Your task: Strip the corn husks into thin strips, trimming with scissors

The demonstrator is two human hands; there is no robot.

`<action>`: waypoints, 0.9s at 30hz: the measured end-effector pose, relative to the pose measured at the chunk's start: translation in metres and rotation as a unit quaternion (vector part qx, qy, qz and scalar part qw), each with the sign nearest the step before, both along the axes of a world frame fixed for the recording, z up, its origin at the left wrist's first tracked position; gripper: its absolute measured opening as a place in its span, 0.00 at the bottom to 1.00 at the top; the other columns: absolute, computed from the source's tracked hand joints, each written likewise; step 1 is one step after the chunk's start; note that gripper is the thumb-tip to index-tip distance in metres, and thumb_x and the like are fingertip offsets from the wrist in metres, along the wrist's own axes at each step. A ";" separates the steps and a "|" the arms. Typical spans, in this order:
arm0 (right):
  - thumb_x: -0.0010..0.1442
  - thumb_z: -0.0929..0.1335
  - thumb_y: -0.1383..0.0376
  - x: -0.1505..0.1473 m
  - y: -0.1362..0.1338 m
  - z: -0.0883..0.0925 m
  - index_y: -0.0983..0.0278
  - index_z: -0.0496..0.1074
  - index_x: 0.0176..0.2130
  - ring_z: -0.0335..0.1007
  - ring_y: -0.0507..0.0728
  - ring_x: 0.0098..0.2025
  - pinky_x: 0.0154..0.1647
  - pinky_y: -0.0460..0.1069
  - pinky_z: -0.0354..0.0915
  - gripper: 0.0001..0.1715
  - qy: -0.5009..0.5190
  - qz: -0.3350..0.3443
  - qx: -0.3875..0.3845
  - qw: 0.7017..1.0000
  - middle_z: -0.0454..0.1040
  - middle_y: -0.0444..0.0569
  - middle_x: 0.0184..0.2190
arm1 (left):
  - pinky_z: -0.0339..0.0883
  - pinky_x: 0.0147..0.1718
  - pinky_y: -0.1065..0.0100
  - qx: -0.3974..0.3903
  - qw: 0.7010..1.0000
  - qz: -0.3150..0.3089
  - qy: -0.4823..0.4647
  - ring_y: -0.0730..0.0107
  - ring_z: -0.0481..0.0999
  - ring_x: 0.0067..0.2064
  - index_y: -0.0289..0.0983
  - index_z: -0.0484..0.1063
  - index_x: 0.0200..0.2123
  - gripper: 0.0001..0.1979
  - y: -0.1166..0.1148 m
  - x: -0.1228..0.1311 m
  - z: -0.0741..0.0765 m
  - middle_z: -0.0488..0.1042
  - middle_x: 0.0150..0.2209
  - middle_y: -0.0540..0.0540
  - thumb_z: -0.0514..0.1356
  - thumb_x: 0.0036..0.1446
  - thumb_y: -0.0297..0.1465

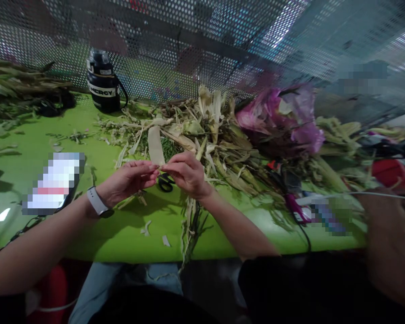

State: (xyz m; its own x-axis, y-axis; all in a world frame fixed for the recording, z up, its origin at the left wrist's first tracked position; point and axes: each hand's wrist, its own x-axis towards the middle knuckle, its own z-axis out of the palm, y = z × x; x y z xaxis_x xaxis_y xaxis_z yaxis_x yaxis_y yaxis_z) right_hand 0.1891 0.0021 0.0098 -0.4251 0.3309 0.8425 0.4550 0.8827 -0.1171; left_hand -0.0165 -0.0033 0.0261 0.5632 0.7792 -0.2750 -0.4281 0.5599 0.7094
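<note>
Both hands meet over the green table, fingertips almost touching. With thumb and fingers pinched, my left hand holds one end of a pale dried corn husk strip. My right hand pinches the same end from the other side. From there the strip stands up and away toward the pile of dried husks. Black-handled scissors lie just under the fingers, their blades hidden. A bundle of thin dry stalks hangs over the front edge below my right wrist.
A dark bottle stands at the back left by a perforated metal screen. A lit phone lies to the left. Pink plastic bag at the back right; another person's arm at far right. Husk scraps lie in front.
</note>
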 end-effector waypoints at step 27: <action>0.56 0.72 0.58 -0.020 -0.002 0.002 0.61 0.68 0.40 0.67 0.51 0.34 0.38 0.49 0.66 0.15 0.262 0.078 -0.446 0.852 0.70 0.43 0.32 | 0.74 0.31 0.74 0.132 0.987 0.054 0.081 0.72 0.80 0.29 0.32 0.76 0.28 0.10 -0.003 0.005 -0.007 0.81 0.28 0.45 0.73 0.46 0.31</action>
